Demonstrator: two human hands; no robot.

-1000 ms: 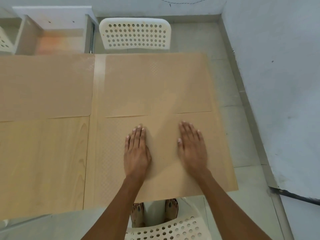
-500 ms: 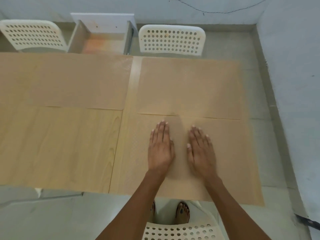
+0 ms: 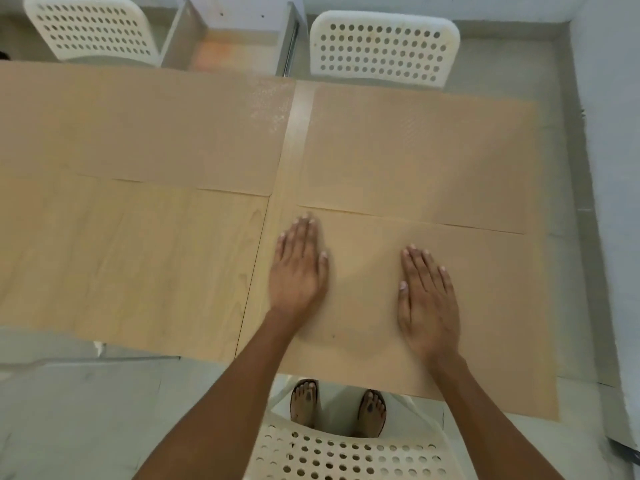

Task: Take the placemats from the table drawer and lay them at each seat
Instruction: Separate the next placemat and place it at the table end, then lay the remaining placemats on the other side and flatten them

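Note:
Three tan placemats lie on the light wooden table (image 3: 138,265). The near right placemat (image 3: 491,306) sits in front of me, and both my hands press flat on it. My left hand (image 3: 299,268) lies near its left edge, fingers straight. My right hand (image 3: 427,299) lies flat a hand's width to the right. A second placemat (image 3: 415,150) covers the far right seat. A third placemat (image 3: 138,126) covers the far left seat. The table drawer (image 3: 235,46) stands pulled out at the far side, between two chairs.
White perforated chairs stand at the far left (image 3: 93,29), the far right (image 3: 384,46) and just below me (image 3: 346,455). My sandalled feet show on the grey floor (image 3: 69,410). A white wall (image 3: 616,133) runs close along the right.
My hands have spread apart on the near right placemat, the left sliding left and the right sliding right. The view has shifted so more of the table's left side shows.

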